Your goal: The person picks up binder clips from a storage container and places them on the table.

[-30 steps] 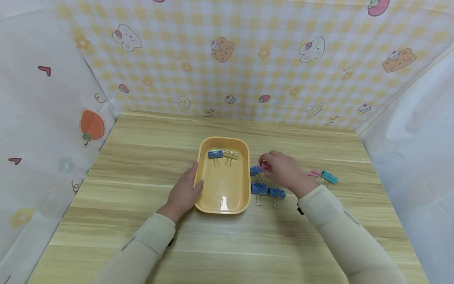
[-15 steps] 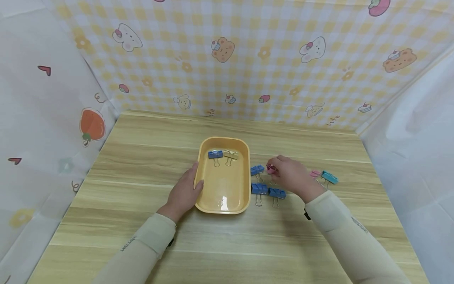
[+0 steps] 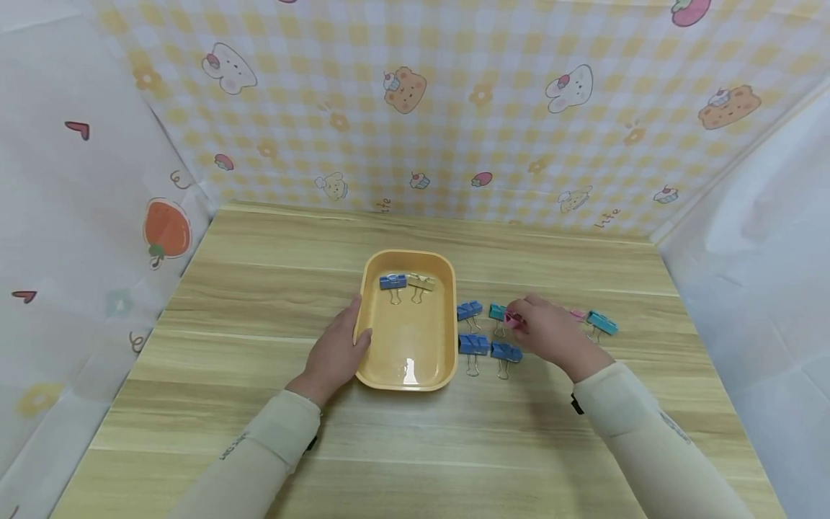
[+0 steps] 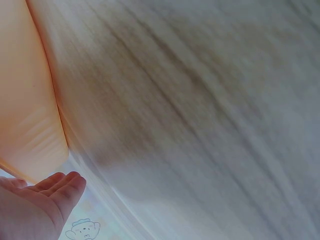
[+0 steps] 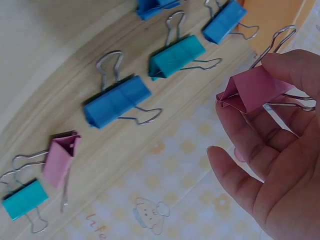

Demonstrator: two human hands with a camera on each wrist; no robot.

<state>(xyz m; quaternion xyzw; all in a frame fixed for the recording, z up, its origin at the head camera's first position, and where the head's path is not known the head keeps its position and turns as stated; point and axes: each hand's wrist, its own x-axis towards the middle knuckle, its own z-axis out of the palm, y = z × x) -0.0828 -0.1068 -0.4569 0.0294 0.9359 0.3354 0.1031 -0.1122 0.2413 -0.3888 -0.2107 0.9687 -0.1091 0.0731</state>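
My left hand (image 3: 333,346) holds the left side of a yellow tray (image 3: 407,386), its thumb over the rim and its fingers along the outer wall. Inside the tray lie a blue binder clip (image 3: 393,282) and a yellow binder clip (image 3: 422,282). To the tray's right, my right hand (image 3: 547,331) pinches a pink binder clip (image 5: 257,89) between thumb and fingers. In the head view this clip overlaps the right end of a teal binder clip (image 3: 497,311). Three blue binder clips lie nearby, one of them (image 3: 506,352) just below the hand.
Farther right on the wooden table (image 3: 415,461) lie another pink binder clip (image 3: 577,315), partly hidden by my hand, and another teal one (image 3: 602,322). A checked cloth (image 3: 454,130) with cartoon prints rises behind the table, and white sheets flank both sides.
My right hand has moved to the right and slightly nearer with the pink binder clip, uncovering the teal clip in the row. My left hand and the tray stay in place.
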